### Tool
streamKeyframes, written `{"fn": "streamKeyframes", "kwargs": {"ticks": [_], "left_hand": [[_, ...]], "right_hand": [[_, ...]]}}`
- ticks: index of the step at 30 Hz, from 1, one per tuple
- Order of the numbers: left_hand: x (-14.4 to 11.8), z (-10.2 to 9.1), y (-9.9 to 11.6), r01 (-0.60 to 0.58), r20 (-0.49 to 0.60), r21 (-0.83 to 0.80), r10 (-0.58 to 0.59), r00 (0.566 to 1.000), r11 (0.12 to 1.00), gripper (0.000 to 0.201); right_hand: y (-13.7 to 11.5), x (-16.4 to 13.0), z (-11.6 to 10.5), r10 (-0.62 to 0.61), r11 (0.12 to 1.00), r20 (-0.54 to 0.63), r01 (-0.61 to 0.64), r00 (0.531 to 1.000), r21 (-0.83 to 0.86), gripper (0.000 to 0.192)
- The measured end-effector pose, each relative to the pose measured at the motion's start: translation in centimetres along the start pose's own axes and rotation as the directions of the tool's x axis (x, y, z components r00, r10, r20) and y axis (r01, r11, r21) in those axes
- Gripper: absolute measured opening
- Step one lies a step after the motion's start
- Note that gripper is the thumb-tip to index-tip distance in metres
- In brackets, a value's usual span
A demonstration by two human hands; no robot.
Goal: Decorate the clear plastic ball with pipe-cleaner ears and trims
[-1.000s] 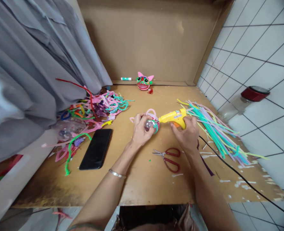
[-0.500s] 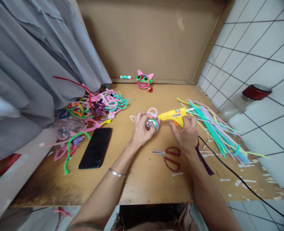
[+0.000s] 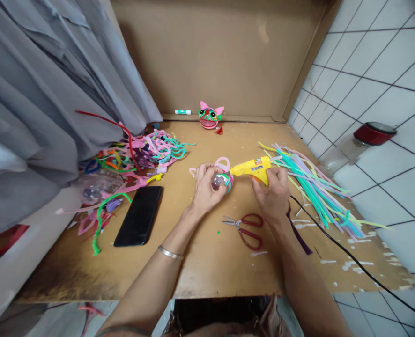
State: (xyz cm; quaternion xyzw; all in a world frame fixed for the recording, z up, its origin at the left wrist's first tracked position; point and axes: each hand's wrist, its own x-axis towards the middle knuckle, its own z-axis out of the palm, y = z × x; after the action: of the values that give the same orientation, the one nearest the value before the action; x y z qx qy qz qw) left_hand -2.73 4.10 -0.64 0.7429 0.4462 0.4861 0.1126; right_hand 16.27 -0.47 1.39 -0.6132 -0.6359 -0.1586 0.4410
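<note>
Between the fingers of my left hand (image 3: pixel 207 186) is a clear plastic ball (image 3: pixel 219 181) with green and pink pipe cleaner on its right side. A pink pipe-cleaner loop (image 3: pixel 223 163) shows just behind it. My right hand (image 3: pixel 272 189) grips a yellow hot glue gun (image 3: pixel 252 169), its nozzle pointing left at the top of the ball; whether the tip touches is hidden by my fingers. A clear glue stick pokes out of the gun's rear. Red-handled scissors (image 3: pixel 246 229) lie on the table below, between my forearms.
Left lie a black phone (image 3: pixel 139 216) and a tangle of pipe cleaners (image 3: pixel 147 154). Straight pipe cleaners (image 3: pixel 309 187) spread at right, near a red-lidded jar (image 3: pixel 355 145). A pink-eared pipe-cleaner head (image 3: pixel 209 117) and glue stick tube (image 3: pixel 182 112) stand behind. A black cord (image 3: pixel 348 257) crosses the right side.
The glue gun's rear has dipped slightly and shifted a little left in my right hand. My left hand and the ball stay in nearly the same place.
</note>
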Motion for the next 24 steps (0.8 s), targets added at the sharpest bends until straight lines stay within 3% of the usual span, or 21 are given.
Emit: {"fn": "streamKeyframes", "kwargs": {"ticks": [24], "left_hand": [[0.05,0.05,-0.02,-0.005,-0.001,-0.010,0.005,1.000,1.000,0.027]], "right_hand": [[0.29,0.35,-0.38,-0.013,0.999,0.033,0.012,0.999,0.043,0.011]]}}
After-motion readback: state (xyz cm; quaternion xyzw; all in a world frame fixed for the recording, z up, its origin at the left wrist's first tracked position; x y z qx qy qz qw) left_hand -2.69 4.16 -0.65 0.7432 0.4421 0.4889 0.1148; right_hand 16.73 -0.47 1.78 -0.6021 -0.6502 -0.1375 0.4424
